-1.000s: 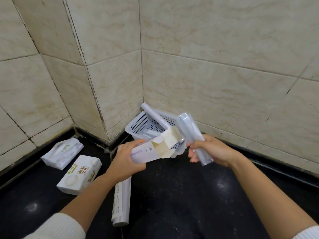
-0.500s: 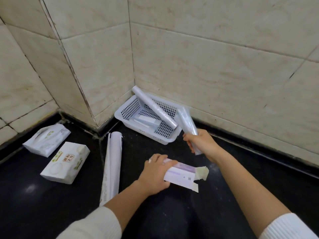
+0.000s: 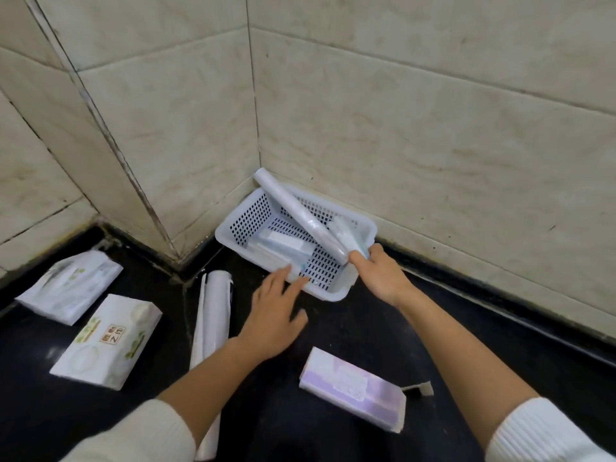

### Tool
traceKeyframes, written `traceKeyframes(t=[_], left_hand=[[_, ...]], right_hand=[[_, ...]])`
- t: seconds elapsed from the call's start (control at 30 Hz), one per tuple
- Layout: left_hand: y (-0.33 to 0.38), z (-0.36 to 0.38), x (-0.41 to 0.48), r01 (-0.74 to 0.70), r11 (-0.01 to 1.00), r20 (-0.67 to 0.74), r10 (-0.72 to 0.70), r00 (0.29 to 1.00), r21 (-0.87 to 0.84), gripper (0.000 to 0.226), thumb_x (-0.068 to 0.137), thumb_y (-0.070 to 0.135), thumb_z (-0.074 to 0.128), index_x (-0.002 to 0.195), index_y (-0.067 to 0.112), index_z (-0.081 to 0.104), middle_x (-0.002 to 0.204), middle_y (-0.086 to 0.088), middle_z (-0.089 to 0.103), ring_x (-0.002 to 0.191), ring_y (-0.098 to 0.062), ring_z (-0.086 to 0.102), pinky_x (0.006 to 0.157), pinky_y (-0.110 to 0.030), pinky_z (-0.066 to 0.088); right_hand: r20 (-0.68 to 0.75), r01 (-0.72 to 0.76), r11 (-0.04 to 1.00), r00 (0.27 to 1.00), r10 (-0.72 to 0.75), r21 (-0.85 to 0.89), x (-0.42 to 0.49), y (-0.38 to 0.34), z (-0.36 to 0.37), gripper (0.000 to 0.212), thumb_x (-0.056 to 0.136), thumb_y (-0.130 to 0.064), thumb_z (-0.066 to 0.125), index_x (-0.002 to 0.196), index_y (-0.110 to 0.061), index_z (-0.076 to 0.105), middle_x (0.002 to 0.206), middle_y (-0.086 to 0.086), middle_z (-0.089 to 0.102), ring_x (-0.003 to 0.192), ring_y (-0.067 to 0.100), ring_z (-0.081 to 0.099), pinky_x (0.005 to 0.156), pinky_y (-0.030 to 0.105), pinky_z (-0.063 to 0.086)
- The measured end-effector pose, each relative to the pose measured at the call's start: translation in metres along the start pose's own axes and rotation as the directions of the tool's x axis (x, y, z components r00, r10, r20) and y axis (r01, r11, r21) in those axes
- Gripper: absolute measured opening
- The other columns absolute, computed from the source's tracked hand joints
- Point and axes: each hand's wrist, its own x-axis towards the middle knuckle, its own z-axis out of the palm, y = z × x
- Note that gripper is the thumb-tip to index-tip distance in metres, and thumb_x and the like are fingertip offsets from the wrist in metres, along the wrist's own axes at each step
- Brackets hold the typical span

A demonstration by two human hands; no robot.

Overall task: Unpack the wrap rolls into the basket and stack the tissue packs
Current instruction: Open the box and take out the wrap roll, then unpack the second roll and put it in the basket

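A white perforated basket (image 3: 233, 228) stands in the wall corner on the black floor. My right hand (image 3: 380, 278) is shut on a clear wrap roll (image 3: 346, 233) that lies inside the basket's right end. A longer white roll (image 3: 293, 208) leans across the basket, and flat packets (image 3: 283, 243) lie in its bottom. My left hand (image 3: 273, 318) hovers open just before the basket's front rim, holding nothing. The emptied purple-and-white carton (image 3: 353, 391) lies on the floor below my hands. Two tissue packs (image 3: 106, 341) (image 3: 71, 286) rest side by side at the left.
A long white paper-wrapped roll (image 3: 213, 315) lies on the floor between the tissue packs and my left arm. Beige tiled walls close in the corner behind the basket. A wall edge juts out left of the basket.
My left hand let go of the carton, which now lies on the floor, and moved up toward the basket. My right hand carried the clear roll down into the basket.
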Motion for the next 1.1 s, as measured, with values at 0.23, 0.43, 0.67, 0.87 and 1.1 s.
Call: traceKeyframes(t=[0.23,0.43,0.67,0.87,1.1], left_hand=[[-0.060,-0.003,0.041,0.154,0.984,-0.011,-0.154,0.988,0.085,0.058,0.100,0.038,0.035,0.151,0.019,0.016,0.162,-0.006,0.006,0.148,-0.020,-0.003,0.120,-0.043,0.005],[-0.069,0.009,0.041,0.110,0.992,-0.047,-0.107,0.993,0.068,0.060,0.100,0.035,0.033,0.152,0.019,0.007,0.161,0.001,0.003,0.144,-0.010,-0.015,0.120,-0.036,-0.002],[-0.065,0.013,0.038,0.096,0.994,-0.088,-0.092,0.992,0.048,0.064,0.099,0.032,0.036,0.153,0.021,0.004,0.159,0.006,-0.007,0.144,-0.007,-0.021,0.117,-0.033,-0.004],[-0.063,0.002,0.041,0.118,0.992,0.010,-0.119,0.993,0.044,0.066,0.100,0.033,0.036,0.150,0.023,-0.005,0.161,0.000,-0.009,0.144,-0.014,-0.021,0.121,-0.039,-0.003],[-0.063,-0.031,0.003,0.163,0.964,-0.220,-0.210,0.953,-0.212,0.059,0.097,0.021,0.049,0.150,0.017,0.022,0.160,-0.001,0.012,0.147,-0.014,0.003,0.118,-0.029,0.006]], right_hand=[[0.215,0.172,0.946,0.970,-0.114,-0.275,0.055,-0.028,0.039,0.048,0.095,-0.042,0.041,0.126,-0.008,0.030,0.081,0.001,0.053,0.065,0.016,0.052,0.052,0.031,0.039],[0.319,0.195,0.845,0.947,-0.030,-0.499,0.076,-0.011,0.073,0.044,0.085,-0.049,0.058,0.111,-0.016,0.046,0.101,0.004,0.060,0.091,0.023,0.058,0.075,0.033,0.045],[0.213,0.239,0.854,0.965,-0.155,-0.462,0.081,-0.007,0.073,0.036,0.081,-0.036,0.064,0.111,-0.017,0.065,0.107,0.001,0.065,0.099,0.023,0.062,0.080,0.030,0.048],[0.268,0.243,0.837,0.956,-0.120,-0.490,0.073,-0.010,0.072,0.033,0.089,-0.025,0.055,0.119,-0.015,0.062,0.119,0.007,0.065,0.106,0.025,0.060,0.090,0.035,0.049],[0.067,0.300,0.897,0.953,-0.294,-0.326,0.038,-0.037,0.061,0.038,0.087,-0.024,0.062,0.123,-0.015,0.061,0.127,0.002,0.062,0.114,0.019,0.057,0.094,0.029,0.044]])
